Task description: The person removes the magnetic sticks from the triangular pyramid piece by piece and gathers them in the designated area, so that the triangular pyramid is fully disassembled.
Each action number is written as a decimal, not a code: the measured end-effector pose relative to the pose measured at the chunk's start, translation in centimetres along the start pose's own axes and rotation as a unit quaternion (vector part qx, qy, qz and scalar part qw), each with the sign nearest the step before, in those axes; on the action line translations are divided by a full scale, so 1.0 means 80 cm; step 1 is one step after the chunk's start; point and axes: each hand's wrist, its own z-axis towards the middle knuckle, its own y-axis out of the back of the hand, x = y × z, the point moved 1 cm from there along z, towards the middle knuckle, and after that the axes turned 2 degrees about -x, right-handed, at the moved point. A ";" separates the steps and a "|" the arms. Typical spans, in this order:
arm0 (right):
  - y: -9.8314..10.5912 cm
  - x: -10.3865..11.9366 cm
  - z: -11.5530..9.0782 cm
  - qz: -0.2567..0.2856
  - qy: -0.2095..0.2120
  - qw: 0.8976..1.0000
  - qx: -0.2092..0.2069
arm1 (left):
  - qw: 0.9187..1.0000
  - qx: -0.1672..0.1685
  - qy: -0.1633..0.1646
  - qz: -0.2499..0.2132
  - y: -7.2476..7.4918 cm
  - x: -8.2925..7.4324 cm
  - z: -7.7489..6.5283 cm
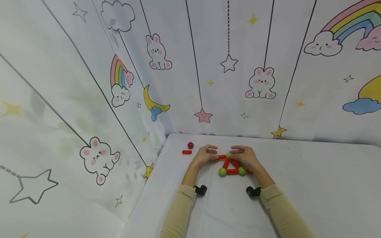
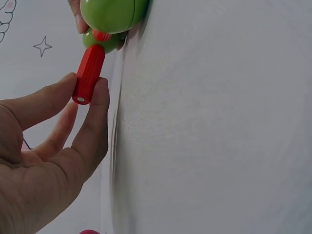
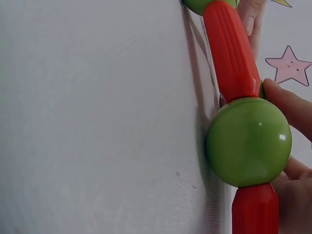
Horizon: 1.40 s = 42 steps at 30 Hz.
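Observation:
A triangle of red rods (image 1: pixel 232 172) and green balls (image 1: pixel 222 172) lies on the white table. Between thumb and fingertips my left hand (image 1: pixel 205 156) pinches a red rod (image 2: pixel 89 73), whose far end meets the top green ball (image 1: pixel 228 155). My right hand (image 1: pixel 244 156) grips that same ball from the other side with thumb and finger. In the right wrist view a near green ball (image 3: pixel 248 141) joins two rods and hides part of the right hand. Another rod (image 1: pixel 250 172) sticks out to the right, partly under the right forearm.
Left of the left hand lie a loose red ball (image 1: pixel 190 144) and a loose red rod (image 1: pixel 187 152). Behind the white tabletop (image 1: pixel 321 185) hangs a curtain (image 1: pixel 184 82) printed with rabbits, stars and rainbows. Black wrist cameras (image 1: pixel 201 190) sit on both wrists.

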 end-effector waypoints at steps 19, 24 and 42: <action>-0.005 0.000 0.003 0.015 -0.049 0.999 0.003 | 0.998 -0.049 0.027 -0.003 0.004 -0.003 -0.005; -0.013 0.004 0.002 0.012 -0.053 0.999 -0.003 | 0.998 -0.057 0.019 -0.010 0.010 -0.006 -0.005; -0.004 -0.001 0.002 -0.011 -0.051 0.999 -0.011 | 0.996 -0.066 -0.003 0.051 0.077 -0.006 -0.023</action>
